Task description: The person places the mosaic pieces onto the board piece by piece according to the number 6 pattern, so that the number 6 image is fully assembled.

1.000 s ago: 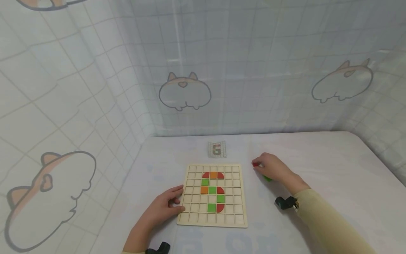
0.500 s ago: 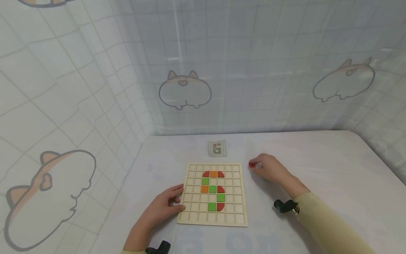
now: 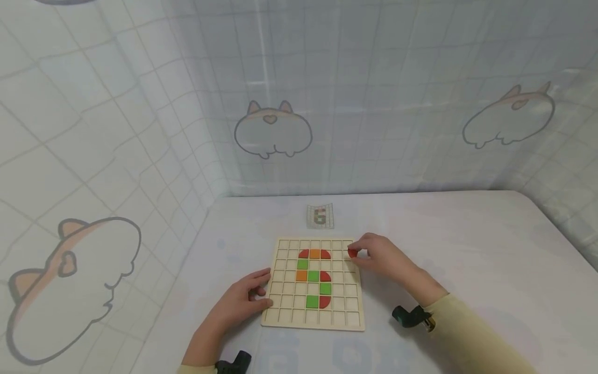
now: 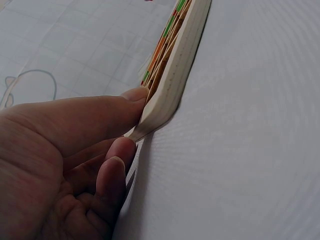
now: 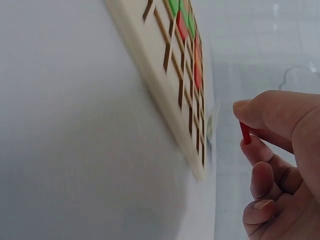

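A wooden grid board point(image 3: 285, 317) lies flat on the white-covered table, with red quarter-round, green and orange square tiles set in some cells. At its left edge is my left hand point(image 3: 243, 297); in the left wrist view the thumb point(image 4: 95, 120) lies along the top of the rim and curled fingers meet its side, gripping it. My right hand point(image 3: 383, 257) pinches a red tile point(image 3: 352, 253) between thumb and fingers over the board's upper right corner. In the right wrist view that red tile point(image 5: 245, 133) appears edge-on, its other fingers curled below.
Behind the board lies a small pattern card point(image 3: 320, 216) showing a G-like figure on a grid. White tablecloth point(image 3: 467, 249) spreads to the right. A wall sheet point(image 3: 374, 130) with grid lines and cartoon animals rises behind the table.
My right hand has carried the red tile leftward from the tablecloth to over the board. A green piece seen beneath that hand earlier is out of sight. My left hand stays at the rim.
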{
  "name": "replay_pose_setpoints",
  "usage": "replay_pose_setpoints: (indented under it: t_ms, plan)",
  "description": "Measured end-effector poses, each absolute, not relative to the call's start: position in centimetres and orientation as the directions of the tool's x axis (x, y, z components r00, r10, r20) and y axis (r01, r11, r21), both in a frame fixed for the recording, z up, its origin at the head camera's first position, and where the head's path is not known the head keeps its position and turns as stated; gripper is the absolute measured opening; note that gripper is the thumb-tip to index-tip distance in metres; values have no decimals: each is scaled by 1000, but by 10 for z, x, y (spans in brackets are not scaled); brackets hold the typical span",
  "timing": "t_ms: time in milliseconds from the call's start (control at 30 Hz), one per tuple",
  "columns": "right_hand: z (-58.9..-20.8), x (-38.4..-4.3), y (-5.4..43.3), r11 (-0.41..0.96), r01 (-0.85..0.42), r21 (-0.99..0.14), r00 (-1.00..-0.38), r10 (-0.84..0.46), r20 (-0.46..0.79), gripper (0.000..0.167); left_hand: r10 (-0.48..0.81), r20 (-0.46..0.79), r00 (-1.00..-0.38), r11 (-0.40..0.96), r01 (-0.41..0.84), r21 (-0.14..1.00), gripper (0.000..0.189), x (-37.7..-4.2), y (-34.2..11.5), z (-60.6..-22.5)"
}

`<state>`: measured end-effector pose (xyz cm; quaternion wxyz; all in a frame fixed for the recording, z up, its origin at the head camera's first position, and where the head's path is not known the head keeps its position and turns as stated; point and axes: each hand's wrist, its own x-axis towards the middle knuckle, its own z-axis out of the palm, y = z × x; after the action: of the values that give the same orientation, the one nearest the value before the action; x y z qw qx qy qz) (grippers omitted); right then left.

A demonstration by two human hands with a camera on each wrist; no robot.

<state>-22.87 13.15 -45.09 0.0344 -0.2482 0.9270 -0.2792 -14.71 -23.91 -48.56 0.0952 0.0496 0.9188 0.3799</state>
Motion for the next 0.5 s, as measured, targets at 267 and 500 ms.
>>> replay_pose_setpoints:
  t_ms: [267, 500]
  plan:
    - [-447, -215, 111, 702, -456, -547, -861, -504, 71, 28, 161, -149, -976, 705, 8, 709, 70, -147, -238, -485]
    - [-447, -205, 93, 658, -492, -570, -827, -559, 67, 30, 176, -136, -975, 712, 31, 702, 70, -148, -241, -486]
